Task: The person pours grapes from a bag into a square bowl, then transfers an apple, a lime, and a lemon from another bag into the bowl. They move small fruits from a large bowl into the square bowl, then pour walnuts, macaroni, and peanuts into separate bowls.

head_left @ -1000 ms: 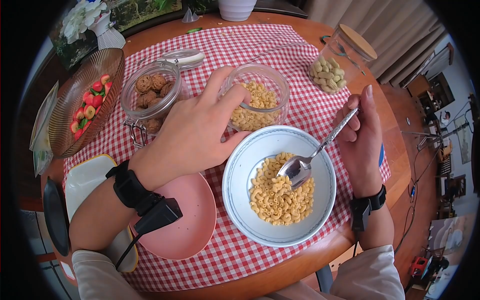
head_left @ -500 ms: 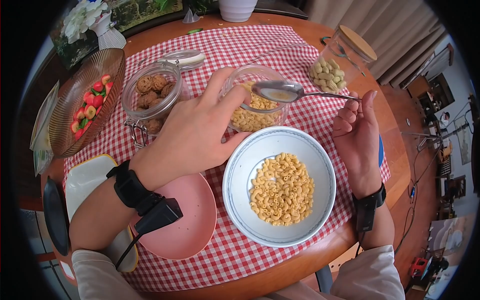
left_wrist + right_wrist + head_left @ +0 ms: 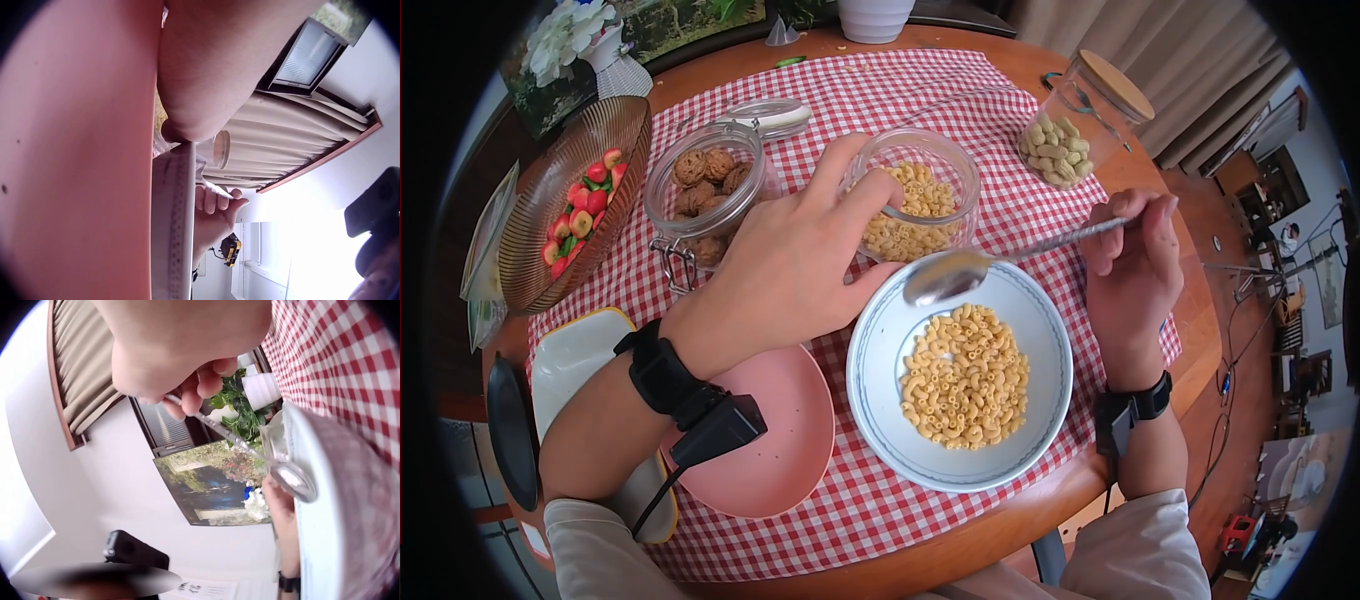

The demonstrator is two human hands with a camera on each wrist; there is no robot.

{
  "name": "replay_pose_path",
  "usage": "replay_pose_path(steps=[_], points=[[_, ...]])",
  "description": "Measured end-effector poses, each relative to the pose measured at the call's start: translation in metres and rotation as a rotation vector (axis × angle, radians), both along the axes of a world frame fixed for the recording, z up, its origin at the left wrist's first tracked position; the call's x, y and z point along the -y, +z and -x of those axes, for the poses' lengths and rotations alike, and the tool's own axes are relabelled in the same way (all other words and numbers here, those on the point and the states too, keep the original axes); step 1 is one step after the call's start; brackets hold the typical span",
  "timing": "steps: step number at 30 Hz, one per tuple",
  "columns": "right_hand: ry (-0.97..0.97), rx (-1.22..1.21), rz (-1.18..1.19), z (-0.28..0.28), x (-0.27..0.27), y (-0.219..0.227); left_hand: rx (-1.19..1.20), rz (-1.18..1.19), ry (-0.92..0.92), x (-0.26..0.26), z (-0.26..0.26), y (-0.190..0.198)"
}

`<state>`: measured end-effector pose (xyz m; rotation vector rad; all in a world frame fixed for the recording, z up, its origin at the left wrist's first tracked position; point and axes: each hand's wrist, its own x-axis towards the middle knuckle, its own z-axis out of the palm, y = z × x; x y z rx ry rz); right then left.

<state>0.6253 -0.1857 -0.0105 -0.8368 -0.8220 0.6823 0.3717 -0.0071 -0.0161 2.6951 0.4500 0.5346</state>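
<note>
My right hand (image 3: 1135, 285) pinches the patterned handle of a metal spoon (image 3: 948, 278) between thumb and fingers. The spoon's head, blurred, hangs over the far side of a white bowl with a blue rim (image 3: 880, 400). Elbow macaroni (image 3: 965, 385) lies in the bottom of that bowl. In the right wrist view no pasta shows on the spoon (image 3: 294, 481). My left hand (image 3: 785, 260) grips the near left rim of an open glass jar (image 3: 967, 195) of macaroni, its thumb right by the bowl's edge.
Left of the jar stands an open clip-top jar of walnuts (image 3: 710, 180). A pink plate (image 3: 770, 440) and a white tray (image 3: 580, 350) lie under my left forearm. A ribbed dish of red fruit (image 3: 520, 240) is farther left; a lidded peanut jar (image 3: 1055, 150) stands back right.
The spoon rose from the macaroni in the bowl to above the jar, then came back over the bowl's far side. The left hand has stayed in place.
</note>
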Motion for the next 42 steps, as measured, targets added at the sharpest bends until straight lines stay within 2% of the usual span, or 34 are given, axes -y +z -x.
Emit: replay_pose_path(steps=[2,6,8,9,11,12,14,17,27,32,35,37,42], points=[[0.028,0.313,-0.08,-0.002,0.002,-0.003,0.01,-0.018,-0.003,0.0,0.0,0.0],[0.097,0.333,-0.072,0.008,0.003,0.001,-0.007,0.031,-0.002,0.0,0.0,0.002],[0.103,0.248,0.089,0.014,0.003,0.003,-0.007,0.038,-0.003,0.001,0.0,0.002],[0.103,0.248,0.089,0.017,0.002,0.004,-0.005,0.035,-0.003,0.001,0.0,0.002],[-0.076,0.147,0.255,0.021,0.0,0.005,-0.004,0.033,-0.002,0.001,0.0,0.002],[-0.076,0.146,0.255,0.02,-0.001,0.005,-0.002,0.032,-0.005,0.0,0.0,0.002],[-0.128,-0.007,0.276,0.014,-0.004,0.006,0.001,0.032,-0.009,0.0,0.0,0.001],[-0.122,-0.139,0.268,0.014,-0.008,0.006,0.002,0.013,-0.004,0.0,0.0,0.001],[0.008,-0.32,0.236,0.002,-0.008,0.0,0.015,0.035,-0.008,0.0,0.0,0.001],[-0.128,-0.478,0.165,0.002,-0.009,0.007,0.013,0.009,-0.011,-0.001,-0.001,-0.002],[-0.085,-0.462,0.133,0.004,-0.006,0.009,0.147,-0.1,-0.054,-0.002,-0.002,-0.005],[-0.067,-0.456,0.132,0.004,-0.005,0.009,-0.001,0.072,-0.002,0.001,0.0,0.004],[0.043,-0.399,0.132,-0.003,-0.002,0.005,0.005,0.029,-0.006,0.0,-0.001,0.001]])
